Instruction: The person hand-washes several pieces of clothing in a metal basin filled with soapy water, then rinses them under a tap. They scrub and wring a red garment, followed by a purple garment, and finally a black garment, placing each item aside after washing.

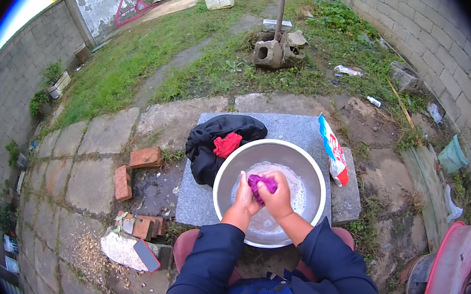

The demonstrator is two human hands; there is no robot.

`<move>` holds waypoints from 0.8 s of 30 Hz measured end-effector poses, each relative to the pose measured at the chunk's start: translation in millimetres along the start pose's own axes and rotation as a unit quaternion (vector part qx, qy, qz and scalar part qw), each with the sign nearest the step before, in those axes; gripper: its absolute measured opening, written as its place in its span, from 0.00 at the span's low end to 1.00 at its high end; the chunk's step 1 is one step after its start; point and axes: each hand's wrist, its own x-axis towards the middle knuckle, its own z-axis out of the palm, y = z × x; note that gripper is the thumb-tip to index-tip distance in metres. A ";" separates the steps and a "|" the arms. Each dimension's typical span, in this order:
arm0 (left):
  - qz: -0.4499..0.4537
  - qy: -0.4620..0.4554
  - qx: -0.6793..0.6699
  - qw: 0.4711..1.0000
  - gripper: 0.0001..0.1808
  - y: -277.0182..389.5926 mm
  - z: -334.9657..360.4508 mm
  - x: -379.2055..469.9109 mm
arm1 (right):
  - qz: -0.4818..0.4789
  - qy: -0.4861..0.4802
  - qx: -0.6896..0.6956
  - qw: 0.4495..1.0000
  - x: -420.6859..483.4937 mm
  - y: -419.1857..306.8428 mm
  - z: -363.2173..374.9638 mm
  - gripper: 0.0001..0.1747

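Both hands are over a metal basin [224, 165] of soapy, foamy water [266, 226]. A wet purple cloth [261, 185] is bunched between them. My left hand [246, 196] presses against its left side, fingers pointing up. My right hand [276, 192] is wrapped around it from the right. The basin rests on a grey stone slab [289, 123]. Behind its left rim lie a heap of black fabric [205, 150] and a small crumpled red cloth [227, 145]. To the right of the basin stands a white, blue and red plastic packet [334, 153] bearing writing.
Red bricks [145, 158] and a phone [146, 255] on a pale stone lie at left. At lower right is a red round lid [451, 262]; beyond it, a green bucket [453, 155]. Concrete blocks [267, 54] surround a thin trunk [284, 2]. Block walls [411, 9] flank the yard.
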 end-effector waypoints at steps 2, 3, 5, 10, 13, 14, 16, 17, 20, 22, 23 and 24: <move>0.004 -0.003 -0.016 1.000 0.30 5.9 -16.3 10.4 | -0.145 -0.099 -0.127 0.976 -17.9 -9.1 4.3 0.14; 0.014 -0.069 0.009 0.997 0.26 3.0 -23.4 14.0 | -0.231 -0.118 -0.142 0.955 -20.0 -9.4 5.1 0.15; -0.016 -0.096 -0.124 0.987 0.20 -19.3 -28.0 17.9 | -0.202 -0.065 -0.079 0.974 -14.0 -4.0 4.7 0.12; 0.091 0.104 0.052 0.989 0.17 -53.4 -1.1 8.4 | 0.125 0.030 0.020 0.992 14.5 15.8 0.7 0.11; 0.140 0.105 0.037 0.984 0.18 -18.4 5.0 -7.0 | -0.043 -0.076 -0.042 0.995 -15.8 4.9 12.0 0.11; 0.202 0.109 0.147 0.962 0.18 -10.4 4.3 -12.5 | -0.077 -0.073 -0.051 0.993 -23.2 1.3 15.0 0.12; 0.223 0.166 0.282 0.918 0.20 -10.3 6.2 -18.0 | -0.175 -0.079 -0.081 0.978 -25.8 -2.3 16.1 0.10; 0.205 0.158 0.212 0.942 0.20 -16.9 8.6 -18.2 | -0.051 -0.065 -0.021 0.996 -24.8 -3.7 15.6 0.09; 0.133 0.196 0.088 0.968 0.21 -42.7 19.5 -15.0 | 0.197 -0.013 0.108 0.974 15.0 6.1 2.5 0.06; 0.159 0.184 0.114 0.963 0.21 -41.7 24.2 -14.2 | 0.220 0.036 0.108 0.969 18.9 3.9 -0.3 0.06; 0.169 0.179 0.134 0.960 0.20 -34.7 24.8 -15.0 | 0.173 -0.011 0.090 0.981 19.9 3.0 -1.6 0.06; 0.162 0.150 0.094 0.971 0.20 -22.8 24.2 -15.7 | 0.113 -0.030 0.079 0.990 8.9 -1.3 2.0 0.07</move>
